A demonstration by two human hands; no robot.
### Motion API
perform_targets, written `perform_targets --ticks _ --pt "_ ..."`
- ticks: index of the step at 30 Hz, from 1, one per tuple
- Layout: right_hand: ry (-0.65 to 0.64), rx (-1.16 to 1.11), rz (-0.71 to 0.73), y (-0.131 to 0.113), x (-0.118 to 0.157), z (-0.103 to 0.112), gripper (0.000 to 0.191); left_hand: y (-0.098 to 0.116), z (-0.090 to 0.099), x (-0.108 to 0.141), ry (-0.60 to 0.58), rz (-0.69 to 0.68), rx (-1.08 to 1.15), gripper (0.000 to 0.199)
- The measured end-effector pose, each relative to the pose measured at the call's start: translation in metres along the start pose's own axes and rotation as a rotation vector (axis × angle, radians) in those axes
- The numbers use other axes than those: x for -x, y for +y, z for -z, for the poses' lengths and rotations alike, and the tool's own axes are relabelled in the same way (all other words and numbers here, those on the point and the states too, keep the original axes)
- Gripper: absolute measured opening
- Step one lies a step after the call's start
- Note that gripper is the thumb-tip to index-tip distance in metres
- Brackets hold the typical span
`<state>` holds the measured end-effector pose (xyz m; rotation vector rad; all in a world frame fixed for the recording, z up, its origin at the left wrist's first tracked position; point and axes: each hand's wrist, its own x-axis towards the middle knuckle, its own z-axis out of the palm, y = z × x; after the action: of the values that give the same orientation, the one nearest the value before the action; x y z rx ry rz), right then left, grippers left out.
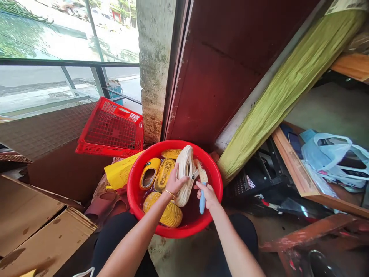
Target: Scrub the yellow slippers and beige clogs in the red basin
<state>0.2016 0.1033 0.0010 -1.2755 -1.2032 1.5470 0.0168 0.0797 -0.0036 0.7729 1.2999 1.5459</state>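
Note:
A cream-coloured clog (184, 188) is tilted on its side over the red basin (132, 173), gripped by my left hand (174, 181) with the thumb across its upper. My right hand (210, 195) is wrapped round the blue handle of a scrubbing brush (203, 204), whose pale bristles stand just right of the clog. Whether the bristles touch the clog I cannot tell. Several yellow clogs lie in the basin: one upright with its opening showing (149, 174), others sole up, such as the yellow clog (165, 211) nearest me. Water covers the basin's bottom.
A red plastic crate (112, 127) stands behind the basin to the left, with a yellow sheet (121, 171) below it. Cardboard boxes (49, 238) fill the left side. A dark red door (219, 57) and a green bundle (271, 92) rise behind. Wooden shelving (302, 173) holds plastic bags.

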Motion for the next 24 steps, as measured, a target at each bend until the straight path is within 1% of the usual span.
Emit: perform_targets --ticks 1,2,4,6,9,11,13,15,17,19,21,23,24 --pt "0.048 0.027 -0.01 0.005 0.004 0.005 0.045 0.0 0.005 -0.002 -0.002 -0.063 -0.128 0.099" --pt "0.099 0.076 0.014 0.008 0.008 0.009 0.046 0.0 0.01 -0.003 -0.02 -0.114 -0.26 0.098" --pt "0.183 0.186 0.113 0.012 0.018 0.017 0.046 -0.003 0.014 -0.001 -0.067 -0.154 -0.511 0.095" --pt "0.222 0.282 0.211 0.01 0.027 0.024 0.047 -0.007 0.011 0.005 -0.098 -0.168 -0.752 0.093" --pt "0.188 0.376 0.316 0.0 0.035 0.034 0.054 -0.011 0.0 0.019 -0.083 -0.232 -1.062 0.093" --pt "0.161 0.419 0.37 -0.005 0.036 0.04 0.064 -0.013 -0.005 0.028 -0.062 -0.345 -1.213 0.097" --pt "0.157 0.48 0.431 -0.006 0.031 0.044 0.067 -0.014 -0.004 0.033 -0.038 -0.462 -1.308 0.101" --pt "0.149 0.568 0.495 -0.003 0.022 0.045 0.063 -0.013 0.003 0.033 -0.011 -0.517 -1.362 0.103" --pt "0.114 0.662 0.564 0.001 0.008 0.043 0.061 -0.013 0.015 0.031 -0.017 -0.509 -1.393 0.106" --pt "0.06 0.75 0.626 0.007 -0.007 0.04 0.061 -0.014 0.027 0.028 -0.065 -0.449 -1.433 0.113" --pt "0.004 0.835 0.652 0.013 -0.022 0.037 0.063 -0.017 0.039 0.03 -0.088 -0.326 -1.489 0.115" --pt "-0.047 0.922 0.615 0.02 -0.035 0.036 0.064 -0.023 0.048 0.036 -0.123 -0.163 -1.497 0.11" --pt "-0.065 0.956 0.579 0.024 -0.041 0.036 0.065 -0.027 0.051 0.038 -0.16 -0.093 -1.461 0.106"
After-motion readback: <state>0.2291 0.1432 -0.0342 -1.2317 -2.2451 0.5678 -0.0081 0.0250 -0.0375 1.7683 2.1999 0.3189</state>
